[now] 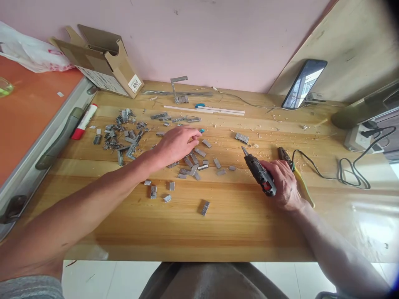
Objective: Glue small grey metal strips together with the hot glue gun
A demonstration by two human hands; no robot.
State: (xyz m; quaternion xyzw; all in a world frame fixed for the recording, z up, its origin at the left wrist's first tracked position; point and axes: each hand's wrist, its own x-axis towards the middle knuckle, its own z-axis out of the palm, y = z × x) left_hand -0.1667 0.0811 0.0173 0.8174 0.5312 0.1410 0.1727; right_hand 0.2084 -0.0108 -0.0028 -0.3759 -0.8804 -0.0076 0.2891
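My right hand [284, 182] is closed round a black hot glue gun [258, 172] with a red trigger, its metal nozzle pointing up and left just above the wooden table [237, 224]. My left hand [178, 143] reaches over a scatter of small grey metal pieces [195, 160], palm down, fingers drawn together near a small blue piece [202, 130] at its fingertips. What the fingers hold, if anything, is hidden. A cluster of joined grey pieces [242, 138] lies between the two hands.
A heap of grey metal scraps [120, 135] lies at left. A cardboard box [101, 62], white sticks [205, 109], a red-capped marker [84, 121], a leaning phone [304, 83], pliers [294, 168] and a black cable [343, 174] to a power strip [361, 137] surround the work area.
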